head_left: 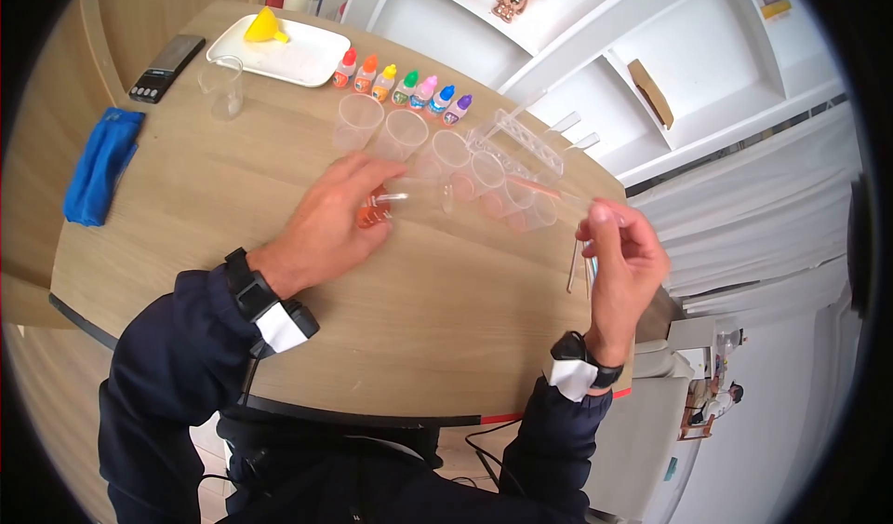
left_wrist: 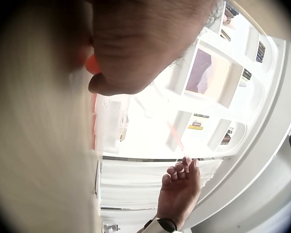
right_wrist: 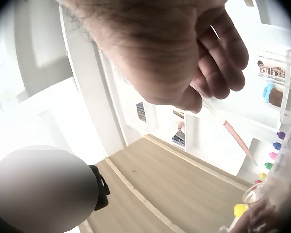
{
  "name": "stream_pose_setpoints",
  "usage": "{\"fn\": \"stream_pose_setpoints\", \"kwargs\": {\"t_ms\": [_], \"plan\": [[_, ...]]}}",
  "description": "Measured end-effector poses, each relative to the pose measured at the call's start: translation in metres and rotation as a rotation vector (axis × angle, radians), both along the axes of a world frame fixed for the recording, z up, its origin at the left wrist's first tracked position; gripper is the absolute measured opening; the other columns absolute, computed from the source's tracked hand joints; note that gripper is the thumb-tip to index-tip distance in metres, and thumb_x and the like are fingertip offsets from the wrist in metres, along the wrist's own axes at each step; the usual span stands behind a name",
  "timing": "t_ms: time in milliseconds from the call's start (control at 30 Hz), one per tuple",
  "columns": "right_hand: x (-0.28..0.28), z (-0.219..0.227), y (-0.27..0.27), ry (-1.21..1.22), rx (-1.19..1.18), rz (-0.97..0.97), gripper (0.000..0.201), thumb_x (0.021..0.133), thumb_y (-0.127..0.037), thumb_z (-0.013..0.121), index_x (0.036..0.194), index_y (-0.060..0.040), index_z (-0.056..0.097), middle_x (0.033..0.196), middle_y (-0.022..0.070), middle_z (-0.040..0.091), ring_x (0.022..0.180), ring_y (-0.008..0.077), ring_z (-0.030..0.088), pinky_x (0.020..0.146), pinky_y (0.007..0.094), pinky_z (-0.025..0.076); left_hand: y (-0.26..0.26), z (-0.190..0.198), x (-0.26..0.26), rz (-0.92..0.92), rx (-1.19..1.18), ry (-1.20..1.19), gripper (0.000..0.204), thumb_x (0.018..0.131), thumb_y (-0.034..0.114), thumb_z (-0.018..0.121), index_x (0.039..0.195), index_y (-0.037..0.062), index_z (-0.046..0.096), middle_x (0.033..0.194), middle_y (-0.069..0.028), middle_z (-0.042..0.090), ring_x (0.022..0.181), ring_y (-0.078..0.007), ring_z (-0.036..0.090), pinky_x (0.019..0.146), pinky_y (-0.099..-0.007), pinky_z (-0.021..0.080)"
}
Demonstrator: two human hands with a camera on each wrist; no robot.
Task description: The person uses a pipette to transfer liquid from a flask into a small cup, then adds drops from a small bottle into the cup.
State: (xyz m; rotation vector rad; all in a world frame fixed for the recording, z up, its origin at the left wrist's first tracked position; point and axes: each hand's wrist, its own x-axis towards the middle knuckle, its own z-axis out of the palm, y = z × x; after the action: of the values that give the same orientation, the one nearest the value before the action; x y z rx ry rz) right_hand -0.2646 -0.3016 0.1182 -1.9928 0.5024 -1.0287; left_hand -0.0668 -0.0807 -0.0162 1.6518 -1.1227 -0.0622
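Observation:
My left hand point(head_left: 326, 217) is curled round a clear vessel point(head_left: 375, 211) with orange-red liquid in its lower part. The vessel's clear upper part points to the right in the head view; my palm and fingers hide some of its side. My right hand point(head_left: 625, 263) pinches a clear dropper point(head_left: 535, 186) between thumb and fingers, raised over the right side of the table. Pink-red liquid fills part of the dropper's tube point(right_wrist: 239, 141). Its narrow tip points left, overlapping the small clear cups point(head_left: 507, 209) in the head view. Pink liquid shows in those cups.
Large clear cups point(head_left: 402, 133) stand behind my left hand, before several dye bottles point(head_left: 406, 87). A clear rack point(head_left: 521, 142) stands back right. Farther left are a white tray point(head_left: 312, 63), yellow funnel point(head_left: 267, 27), beaker point(head_left: 223, 87), black scale point(head_left: 167, 68) and blue cloth point(head_left: 102, 166).

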Motion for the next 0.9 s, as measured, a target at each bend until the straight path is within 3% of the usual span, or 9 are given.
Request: {"fn": "stream_pose_setpoints", "kwargs": {"t_ms": [300, 533, 633, 733, 833, 900], "plan": [[0.052, -0.022, -0.007, 0.140, -0.057, 0.047, 0.020, 0.103, -0.016, 0.083, 0.109, 0.0029, 0.081, 0.083, -0.0015, 0.074, 0.070, 0.0023, 0.058, 0.062, 0.0212, 0.047, 0.038, 0.012, 0.015, 0.005, 0.036, -0.004, 0.064, 0.085, -0.010, 0.075, 0.146, 0.0042, 0.062, 0.117, -0.0109, 0.059, 0.104, -0.0237, 0.066, 0.090, -0.0346, 0.058], [0.060, -0.034, -0.014, 0.163, -0.106, 0.059, 0.020, 0.103, -0.016, 0.083, 0.107, 0.0029, 0.081, 0.082, -0.0033, 0.072, 0.070, 0.0014, 0.057, 0.062, 0.0212, 0.047, 0.051, 0.010, 0.026, 0.017, 0.070, 0.026, 0.065, 0.085, -0.012, 0.075, 0.146, 0.0041, 0.061, 0.115, -0.0099, 0.058, 0.103, -0.0218, 0.066, 0.086, -0.0324, 0.059], [0.056, -0.028, -0.007, 0.139, -0.080, 0.023, 0.018, 0.103, -0.014, 0.083, 0.108, 0.0031, 0.081, 0.084, -0.0032, 0.072, 0.072, 0.0021, 0.059, 0.063, 0.0218, 0.047, 0.052, 0.011, 0.027, 0.031, 0.052, 0.049, 0.057, 0.086, -0.005, 0.074, 0.141, 0.0038, 0.063, 0.112, -0.0126, 0.063, 0.107, -0.0323, 0.066, 0.095, -0.0424, 0.056], [0.044, -0.019, 0.002, 0.101, -0.086, -0.003, 0.017, 0.101, -0.012, 0.083, 0.108, 0.0034, 0.081, 0.085, -0.0013, 0.073, 0.074, 0.0045, 0.062, 0.066, 0.0222, 0.048, 0.053, 0.013, 0.027, 0.027, 0.048, 0.098, 0.056, 0.087, -0.004, 0.074, 0.141, 0.0035, 0.063, 0.112, -0.0129, 0.063, 0.107, -0.0329, 0.065, 0.095, -0.0430, 0.055], [0.032, -0.003, 0.021, 0.044, -0.007, 0.087, 0.015, 0.099, -0.009, 0.084, 0.108, 0.0035, 0.081, 0.087, 0.0032, 0.075, 0.077, 0.0090, 0.067, 0.070, 0.0230, 0.049, 0.054, 0.009, 0.030, 0.016, 0.073, 0.075, 0.064, 0.087, -0.010, 0.076, 0.148, 0.0043, 0.061, 0.115, -0.0096, 0.059, 0.104, -0.0231, 0.065, 0.087, -0.0349, 0.059], [0.030, 0.003, 0.035, 0.081, -0.029, 0.112, 0.015, 0.099, -0.008, 0.085, 0.108, 0.0031, 0.081, 0.089, 0.0033, 0.075, 0.078, 0.0087, 0.067, 0.071, 0.0232, 0.050, 0.053, 0.009, 0.030, 0.031, 0.072, 0.036, 0.064, 0.087, -0.009, 0.076, 0.148, 0.0044, 0.061, 0.115, -0.0099, 0.060, 0.105, -0.0244, 0.065, 0.088, -0.0355, 0.059]]}}
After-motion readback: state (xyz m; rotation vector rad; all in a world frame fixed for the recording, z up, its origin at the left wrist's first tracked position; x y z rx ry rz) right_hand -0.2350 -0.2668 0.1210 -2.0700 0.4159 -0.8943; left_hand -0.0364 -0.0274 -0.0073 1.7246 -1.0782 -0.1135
